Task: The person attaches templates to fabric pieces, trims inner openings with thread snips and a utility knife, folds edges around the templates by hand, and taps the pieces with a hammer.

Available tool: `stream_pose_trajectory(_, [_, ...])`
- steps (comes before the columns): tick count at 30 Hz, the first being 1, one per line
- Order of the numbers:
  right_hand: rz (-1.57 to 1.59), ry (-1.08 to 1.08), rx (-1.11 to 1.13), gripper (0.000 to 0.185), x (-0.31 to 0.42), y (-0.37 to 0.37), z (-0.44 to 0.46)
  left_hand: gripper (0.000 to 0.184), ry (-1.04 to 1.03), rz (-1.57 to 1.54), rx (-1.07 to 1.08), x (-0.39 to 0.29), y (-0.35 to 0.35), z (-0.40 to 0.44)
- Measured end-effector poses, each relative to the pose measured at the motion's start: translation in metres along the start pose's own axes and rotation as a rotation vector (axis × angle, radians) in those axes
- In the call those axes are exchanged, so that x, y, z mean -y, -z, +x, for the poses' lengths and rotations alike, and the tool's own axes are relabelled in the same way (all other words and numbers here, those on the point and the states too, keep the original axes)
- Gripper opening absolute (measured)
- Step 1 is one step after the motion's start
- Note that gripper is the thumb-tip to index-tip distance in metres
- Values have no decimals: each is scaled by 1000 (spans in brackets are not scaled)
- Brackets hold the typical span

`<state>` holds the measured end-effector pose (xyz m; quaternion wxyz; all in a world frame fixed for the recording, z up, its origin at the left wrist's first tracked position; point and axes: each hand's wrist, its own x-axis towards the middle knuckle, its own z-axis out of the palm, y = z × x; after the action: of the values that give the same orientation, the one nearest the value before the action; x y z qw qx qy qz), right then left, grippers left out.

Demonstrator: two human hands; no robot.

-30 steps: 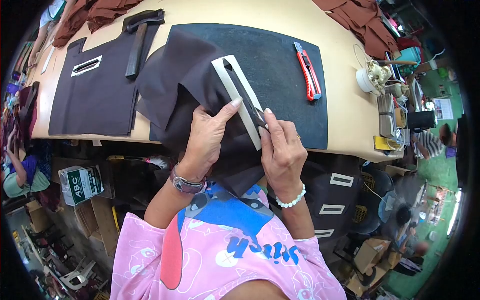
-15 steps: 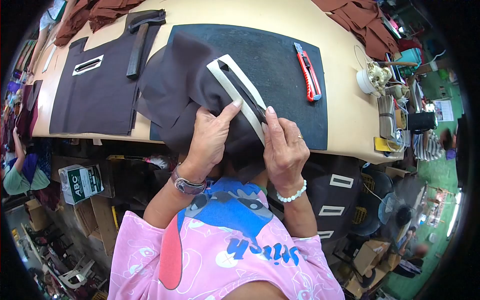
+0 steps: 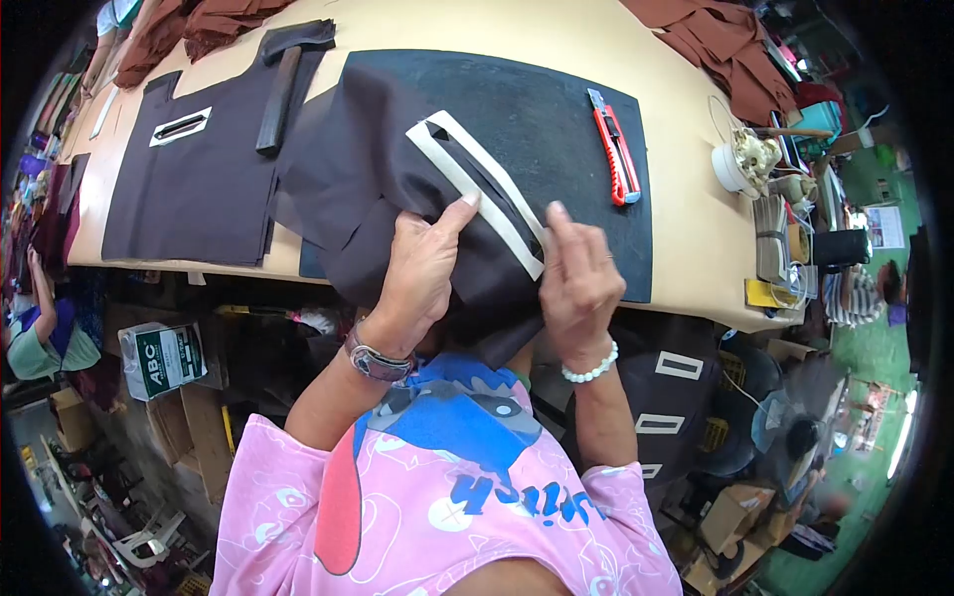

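Observation:
My left hand (image 3: pixel 422 268) grips a dark fabric piece (image 3: pixel 363 204), its thumb on the edge of a cream rectangular frame (image 3: pixel 459 177) with a slit along its middle. The fabric lies bunched over the dark cutting mat (image 3: pixel 517 94) and hangs over the table's front edge. Just right of the frame's lower end is my right hand (image 3: pixel 581 283), slightly blurred, its fingers bent; whether it touches the fabric or holds anything is unclear. A red utility knife (image 3: pixel 615 149) lies on the mat's right part.
Dark fabric panels (image 3: pixel 189 189) and a hammer (image 3: pixel 278 99) lie on the table at left. Reddish-brown fabric (image 3: pixel 720 55) is at the back right. A white cup (image 3: pixel 730 169) and bundled pieces (image 3: pixel 770 238) stand near the right edge. A person (image 3: pixel 55 343) is at far left.
My right hand has come away from the frame's lower end and shifted slightly right. The cream frame's lower end now shows. My left hand keeps its hold on the fabric.

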<state>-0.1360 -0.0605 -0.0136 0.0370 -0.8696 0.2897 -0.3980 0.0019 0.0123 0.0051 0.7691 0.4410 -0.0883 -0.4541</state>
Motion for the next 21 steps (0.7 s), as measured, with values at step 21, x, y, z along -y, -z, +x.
stream_pose_trajectory(21, [760, -516, 486, 40, 19, 21, 23, 26, -28, 77, 131, 3, 23, -1])
